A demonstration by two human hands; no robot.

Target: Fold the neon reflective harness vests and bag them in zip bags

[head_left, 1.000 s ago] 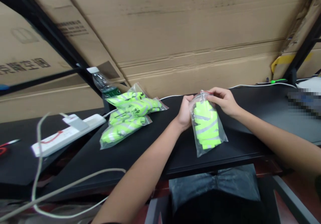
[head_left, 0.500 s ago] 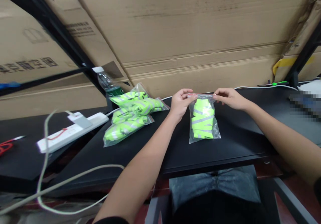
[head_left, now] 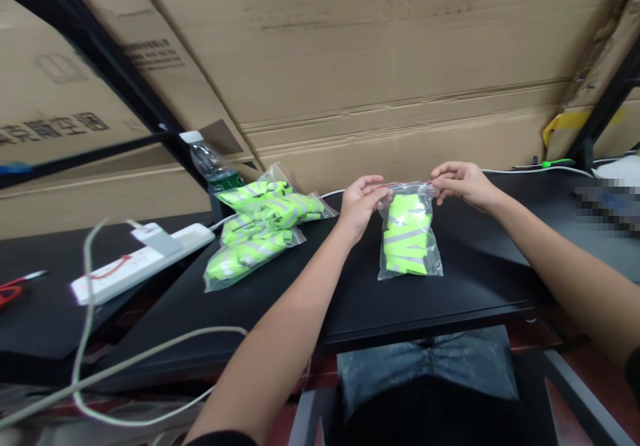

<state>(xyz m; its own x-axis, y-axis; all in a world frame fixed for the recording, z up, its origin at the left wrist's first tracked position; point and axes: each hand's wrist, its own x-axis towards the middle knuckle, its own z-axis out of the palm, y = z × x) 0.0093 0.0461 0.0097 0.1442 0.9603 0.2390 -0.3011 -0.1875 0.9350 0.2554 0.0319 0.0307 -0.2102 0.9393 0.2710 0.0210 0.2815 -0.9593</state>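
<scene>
A clear plastic bag with a folded neon-yellow strap with grey reflective stripes inside lies on the black table, its red-lined top edge toward the cardboard. My left hand pinches the top left corner of this bag between thumb and fingers. At the top right corner, my right hand grips the edge in a pinch. To the left, several similar filled bags rest in an overlapping pile.
A bottle with a white cap leans behind the pile. A white power strip with cables lies at the left, near red-handled scissors. Cardboard stands behind the black table. A green pen is at the back right.
My right hand has moved slightly up and right along with the bag's top right corner. The top edge now looks stretched wider between my hands. My left hand has barely moved.
</scene>
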